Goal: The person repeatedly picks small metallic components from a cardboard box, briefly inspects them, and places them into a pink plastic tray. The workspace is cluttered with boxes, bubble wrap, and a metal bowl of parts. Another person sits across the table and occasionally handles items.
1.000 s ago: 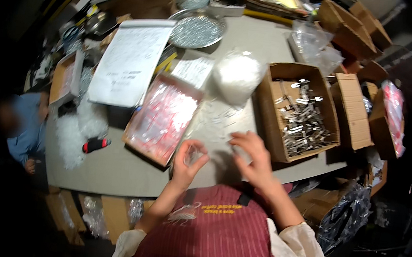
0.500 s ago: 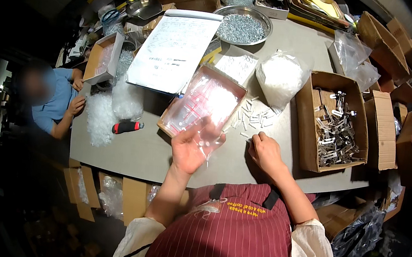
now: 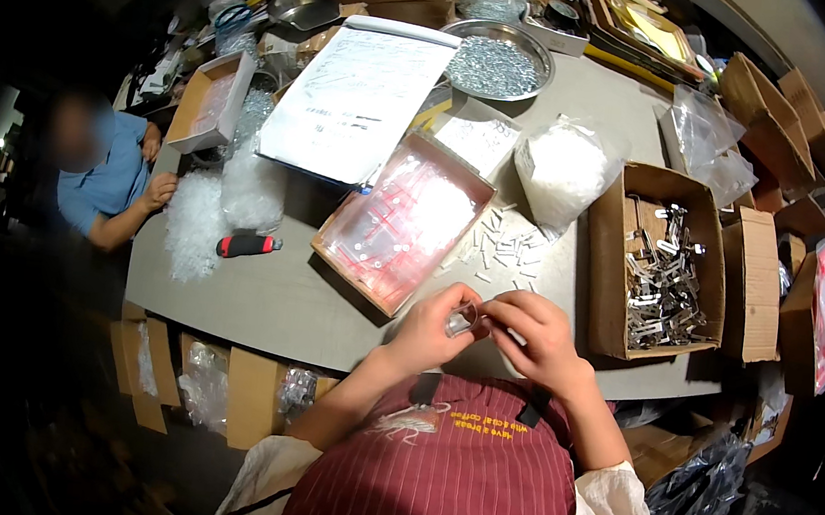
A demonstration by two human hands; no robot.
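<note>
My left hand (image 3: 428,332) is closed on a small clear plastic bag (image 3: 462,320), whose mouth looks rounded open. Meeting it at the table's front edge, my right hand (image 3: 532,337) has its fingertips pinched at the bag's rim. A small white piece (image 3: 516,337) shows under those fingers. Just beyond my hands lies a shallow cardboard box (image 3: 395,308) filled with flat clear bags (image 3: 397,211) with red lines. Several loose white pieces (image 3: 506,245) are scattered to the right of the box, in front of a clear bag of white pieces (image 3: 564,173).
A deep carton of metal clips (image 3: 666,284) stands right. Left are a red and black tool (image 3: 249,245) and a pile of clear pieces (image 3: 197,225). A clipboard with paper (image 3: 359,101) and a metal bowl of screws (image 3: 498,63) lie beyond. Another person (image 3: 109,175) sits far left.
My left hand has drawn back from the box with the clear bag. My right hand has left the loose white pieces and come to the bag. The view has shifted slightly.
</note>
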